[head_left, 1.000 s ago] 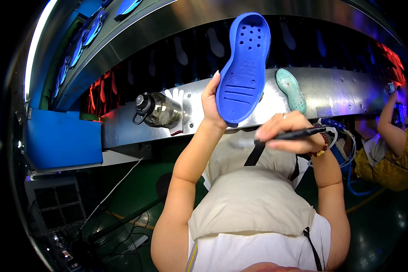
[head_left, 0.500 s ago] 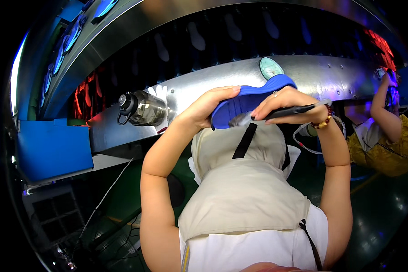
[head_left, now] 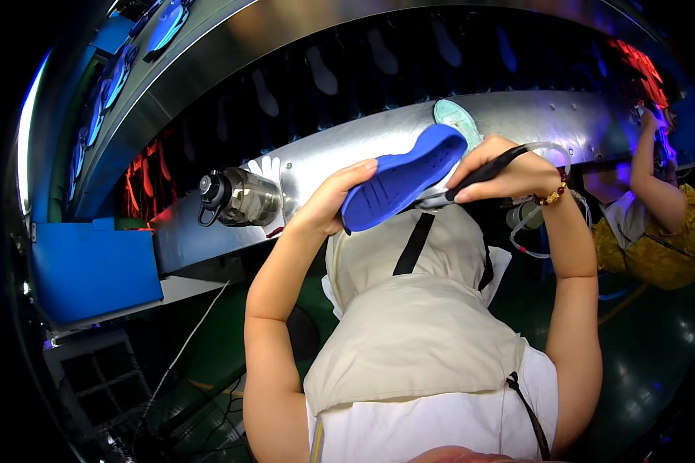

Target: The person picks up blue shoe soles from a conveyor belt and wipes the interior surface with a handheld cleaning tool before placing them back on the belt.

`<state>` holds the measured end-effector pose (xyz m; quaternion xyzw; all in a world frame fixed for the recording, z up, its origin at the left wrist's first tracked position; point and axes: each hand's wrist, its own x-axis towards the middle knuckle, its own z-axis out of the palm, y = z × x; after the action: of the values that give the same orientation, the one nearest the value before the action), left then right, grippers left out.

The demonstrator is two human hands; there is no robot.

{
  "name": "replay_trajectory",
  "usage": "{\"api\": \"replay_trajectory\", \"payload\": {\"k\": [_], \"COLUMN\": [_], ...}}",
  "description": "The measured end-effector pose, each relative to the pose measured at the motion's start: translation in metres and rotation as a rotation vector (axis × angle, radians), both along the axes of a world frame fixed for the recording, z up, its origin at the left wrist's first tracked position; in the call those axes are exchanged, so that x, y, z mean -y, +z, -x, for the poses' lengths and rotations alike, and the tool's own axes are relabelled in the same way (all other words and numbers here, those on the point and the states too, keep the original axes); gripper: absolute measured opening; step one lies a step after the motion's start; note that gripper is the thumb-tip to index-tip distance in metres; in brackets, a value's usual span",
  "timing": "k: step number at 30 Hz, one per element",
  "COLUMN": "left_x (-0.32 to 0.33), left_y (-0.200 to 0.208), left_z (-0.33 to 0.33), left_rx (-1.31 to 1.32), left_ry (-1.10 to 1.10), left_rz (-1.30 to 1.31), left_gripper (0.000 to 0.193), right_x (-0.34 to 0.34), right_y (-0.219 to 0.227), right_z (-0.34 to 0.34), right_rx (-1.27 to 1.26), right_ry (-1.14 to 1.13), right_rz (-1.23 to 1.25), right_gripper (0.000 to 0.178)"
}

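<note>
Blue sole (head_left: 400, 185), black tool (head_left: 487, 170) — each hand (head_left: 334, 200) holds one.

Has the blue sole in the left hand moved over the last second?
Yes. Judged against the pale green sole on the metal bench, the blue sole has come down the view, its far end leaning further right.

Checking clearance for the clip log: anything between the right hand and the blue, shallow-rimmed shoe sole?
Only the slim black-handled tool in the right hand; its tip is at the right edge of the blue, shallow-rimmed shoe sole, contact unclear. Nothing else visible: the pale green, sole-shaped piece lies beyond.
</note>
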<state>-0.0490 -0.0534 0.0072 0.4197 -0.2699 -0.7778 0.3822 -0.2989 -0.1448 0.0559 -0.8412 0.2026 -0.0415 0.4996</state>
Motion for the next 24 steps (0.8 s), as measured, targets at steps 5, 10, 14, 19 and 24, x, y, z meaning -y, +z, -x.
{"api": "replay_trajectory", "payload": {"k": [5,10,14,19,24], "left_x": [0.003,0.004,0.008,0.012,0.032], "left_y": [-0.012,-0.023,-0.034,-0.017,0.074], "left_z": [0.021,0.016,0.020,0.016,0.010], "left_rx": [-0.394,-0.488,-0.489,-0.321,-0.137], "left_ry": [0.116,0.196,0.245,0.251,0.384], "left_rz": [-0.036,-0.068,-0.071,0.138,0.706], "left_gripper": [0.050,0.050,0.046,0.047,0.056], "right_x": [-0.018,0.013,0.003,-0.036,-0.026], "right_y": [-0.029,-0.063,-0.089,-0.053,-0.079], "right_z": [-0.025,-0.013,-0.024,-0.005,0.024], "right_rx": [0.331,0.509,0.566,0.476,1.105], "right_ry": [-0.289,-0.616,-0.943,-0.435,-0.605], "right_rz": [-0.096,0.031,0.203,-0.466,-0.709], "right_gripper": [0.017,0.014,0.011,0.014,0.018]}}
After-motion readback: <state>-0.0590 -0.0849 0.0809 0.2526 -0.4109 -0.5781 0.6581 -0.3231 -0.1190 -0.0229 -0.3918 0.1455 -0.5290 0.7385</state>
